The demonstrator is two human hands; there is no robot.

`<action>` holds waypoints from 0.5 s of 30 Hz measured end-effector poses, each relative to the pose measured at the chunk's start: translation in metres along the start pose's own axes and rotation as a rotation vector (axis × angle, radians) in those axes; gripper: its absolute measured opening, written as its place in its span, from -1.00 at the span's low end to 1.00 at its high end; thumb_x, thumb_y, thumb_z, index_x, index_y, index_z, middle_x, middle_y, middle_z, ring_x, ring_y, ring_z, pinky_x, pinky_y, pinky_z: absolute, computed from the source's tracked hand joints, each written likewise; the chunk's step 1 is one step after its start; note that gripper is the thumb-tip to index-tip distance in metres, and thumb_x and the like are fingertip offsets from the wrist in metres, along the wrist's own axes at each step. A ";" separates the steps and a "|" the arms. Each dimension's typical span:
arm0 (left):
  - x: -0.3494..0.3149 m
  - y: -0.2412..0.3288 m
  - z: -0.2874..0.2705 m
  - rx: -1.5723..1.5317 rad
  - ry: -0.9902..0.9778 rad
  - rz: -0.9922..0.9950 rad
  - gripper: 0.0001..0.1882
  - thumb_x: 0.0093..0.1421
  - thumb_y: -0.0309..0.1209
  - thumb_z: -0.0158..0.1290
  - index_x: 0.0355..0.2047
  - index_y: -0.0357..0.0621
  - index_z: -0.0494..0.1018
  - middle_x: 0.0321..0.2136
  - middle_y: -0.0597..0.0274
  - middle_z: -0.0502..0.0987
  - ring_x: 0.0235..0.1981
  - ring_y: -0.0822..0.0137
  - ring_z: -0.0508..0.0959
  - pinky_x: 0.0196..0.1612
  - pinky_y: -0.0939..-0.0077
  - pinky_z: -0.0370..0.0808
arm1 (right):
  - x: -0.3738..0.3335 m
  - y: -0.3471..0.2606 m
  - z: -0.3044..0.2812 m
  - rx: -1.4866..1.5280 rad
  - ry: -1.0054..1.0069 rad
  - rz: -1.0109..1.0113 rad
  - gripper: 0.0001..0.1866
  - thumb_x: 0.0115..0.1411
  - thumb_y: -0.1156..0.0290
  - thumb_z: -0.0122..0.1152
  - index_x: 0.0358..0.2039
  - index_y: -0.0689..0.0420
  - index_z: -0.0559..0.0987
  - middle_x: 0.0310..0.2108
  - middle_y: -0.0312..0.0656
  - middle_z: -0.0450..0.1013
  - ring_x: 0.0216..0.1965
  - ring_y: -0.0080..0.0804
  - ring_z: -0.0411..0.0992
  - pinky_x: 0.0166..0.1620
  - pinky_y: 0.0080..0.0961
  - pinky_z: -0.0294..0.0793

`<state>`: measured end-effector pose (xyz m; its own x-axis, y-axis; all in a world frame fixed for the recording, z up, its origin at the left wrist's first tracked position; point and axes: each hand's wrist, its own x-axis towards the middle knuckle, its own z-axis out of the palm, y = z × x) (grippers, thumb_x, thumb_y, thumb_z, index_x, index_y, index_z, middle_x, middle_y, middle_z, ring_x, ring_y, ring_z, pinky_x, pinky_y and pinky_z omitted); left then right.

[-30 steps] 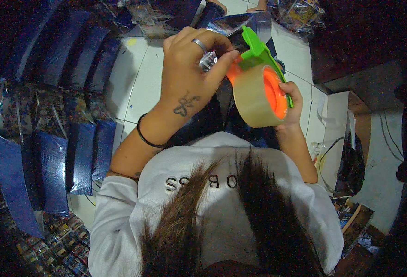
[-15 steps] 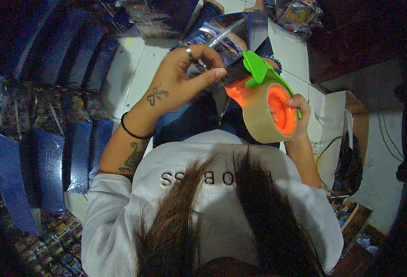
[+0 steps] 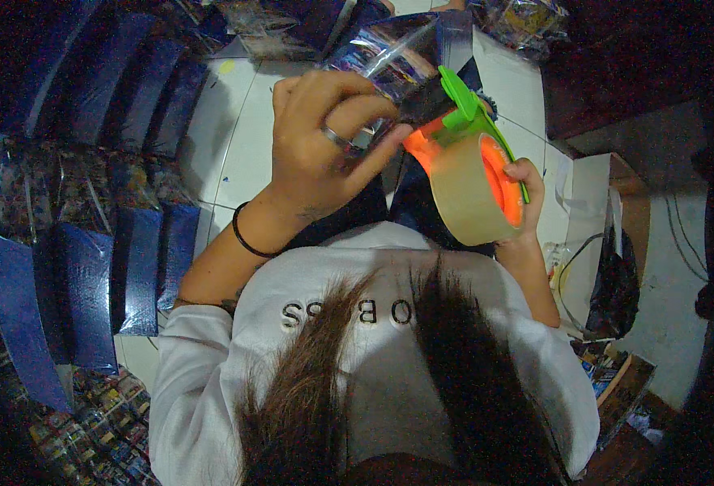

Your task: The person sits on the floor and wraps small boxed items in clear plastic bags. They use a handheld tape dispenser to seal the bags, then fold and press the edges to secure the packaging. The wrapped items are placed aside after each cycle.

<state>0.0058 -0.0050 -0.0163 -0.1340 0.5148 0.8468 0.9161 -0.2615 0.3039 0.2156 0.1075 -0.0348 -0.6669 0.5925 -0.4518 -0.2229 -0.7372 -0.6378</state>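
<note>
Green-and-orange plastic tape dispenser (image 3: 480, 125) is best steadied by the gripping right hand (image 3: 527, 185); left hand (image 3: 316, 150) curls nearly closed, contents unclear.

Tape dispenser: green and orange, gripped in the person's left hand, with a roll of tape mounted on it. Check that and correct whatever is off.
The hand is wrong: the head view shows the tape dispenser gripped in the right hand, not the left. It is green and orange, with a roll of tape mounted on it.
</note>
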 end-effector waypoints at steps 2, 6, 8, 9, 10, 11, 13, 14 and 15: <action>0.000 0.000 -0.001 0.073 -0.030 0.124 -0.77 -0.10 -0.34 0.28 -0.41 0.00 0.51 -0.41 0.32 0.49 -0.35 0.30 0.44 -0.21 0.34 0.20 | -0.001 0.001 0.003 -0.011 0.110 0.004 -0.47 -0.05 0.15 -0.06 -0.17 0.33 0.43 -0.53 -0.11 0.40 -0.61 -0.41 0.33 -0.48 -0.53 0.39; 0.002 0.001 -0.003 0.127 -0.065 0.090 -0.77 -0.11 -0.32 0.29 -0.41 0.00 0.53 -0.41 0.38 0.49 -0.35 0.32 0.44 -0.20 0.30 0.19 | -0.002 0.002 0.002 -0.048 -0.013 0.008 -0.47 -0.04 0.15 -0.06 -0.16 0.33 0.43 -0.53 -0.12 0.40 -0.62 -0.42 0.32 -0.49 -0.55 0.37; 0.003 0.004 -0.003 0.202 -0.086 0.091 -0.77 -0.12 -0.32 0.28 -0.41 -0.01 0.54 -0.42 0.40 0.49 -0.35 0.33 0.44 -0.20 0.29 0.19 | -0.001 0.001 0.000 -0.076 -0.086 -0.008 -0.46 -0.04 0.15 -0.06 -0.16 0.33 0.43 -0.53 -0.12 0.39 -0.63 -0.44 0.31 -0.50 -0.56 0.36; 0.004 0.006 -0.003 0.228 -0.080 0.103 -0.77 -0.12 -0.32 0.28 -0.42 -0.01 0.54 -0.42 0.41 0.49 -0.35 0.33 0.44 -0.19 0.28 0.18 | -0.001 0.001 -0.001 -0.075 -0.086 -0.010 -0.46 -0.04 0.15 -0.06 -0.15 0.33 0.42 -0.53 -0.12 0.39 -0.63 -0.44 0.31 -0.50 -0.57 0.36; 0.005 0.008 -0.002 0.254 -0.075 0.115 -0.77 -0.13 -0.32 0.27 -0.42 -0.02 0.54 -0.42 0.41 0.49 -0.35 0.34 0.43 -0.19 0.27 0.18 | 0.000 0.001 -0.002 -0.075 -0.086 -0.012 -0.46 -0.04 0.16 -0.06 -0.15 0.33 0.42 -0.53 -0.12 0.39 -0.63 -0.45 0.30 -0.51 -0.57 0.35; 0.005 0.009 -0.002 0.279 -0.068 0.128 -0.77 -0.13 -0.32 0.27 -0.42 -0.03 0.54 -0.42 0.42 0.49 -0.34 0.35 0.43 -0.18 0.27 0.18 | 0.000 0.001 -0.002 -0.064 -0.078 -0.009 -0.46 -0.04 0.16 -0.06 -0.15 0.33 0.42 -0.53 -0.12 0.39 -0.64 -0.46 0.29 -0.52 -0.58 0.35; 0.006 0.012 0.000 0.319 -0.058 0.152 -0.77 -0.15 -0.33 0.26 -0.42 -0.04 0.53 -0.43 0.43 0.48 -0.34 0.35 0.43 -0.18 0.26 0.17 | 0.000 0.000 -0.002 -0.069 -0.074 -0.022 -0.47 -0.03 0.17 -0.06 -0.14 0.33 0.42 -0.54 -0.13 0.38 -0.64 -0.47 0.29 -0.53 -0.59 0.34; 0.006 0.013 0.001 0.339 -0.055 0.163 -0.76 -0.15 -0.34 0.26 -0.43 -0.04 0.53 -0.43 0.43 0.48 -0.33 0.36 0.43 -0.18 0.25 0.17 | 0.001 0.000 -0.002 -0.084 -0.079 -0.036 -0.47 -0.03 0.18 -0.06 -0.13 0.33 0.42 -0.54 -0.13 0.38 -0.64 -0.47 0.28 -0.53 -0.60 0.33; 0.006 0.014 0.001 0.352 -0.069 0.164 -0.77 -0.16 -0.34 0.25 -0.43 -0.05 0.53 -0.43 0.43 0.47 -0.34 0.36 0.43 -0.18 0.25 0.17 | 0.000 0.000 -0.001 -0.092 -0.084 -0.044 -0.47 -0.03 0.18 -0.06 -0.12 0.33 0.41 -0.54 -0.13 0.38 -0.64 -0.47 0.28 -0.53 -0.60 0.33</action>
<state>0.0181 -0.0046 -0.0070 0.0392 0.5465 0.8365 0.9984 -0.0548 -0.0110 0.2163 0.1082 -0.0354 -0.7161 0.5913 -0.3708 -0.1894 -0.6759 -0.7122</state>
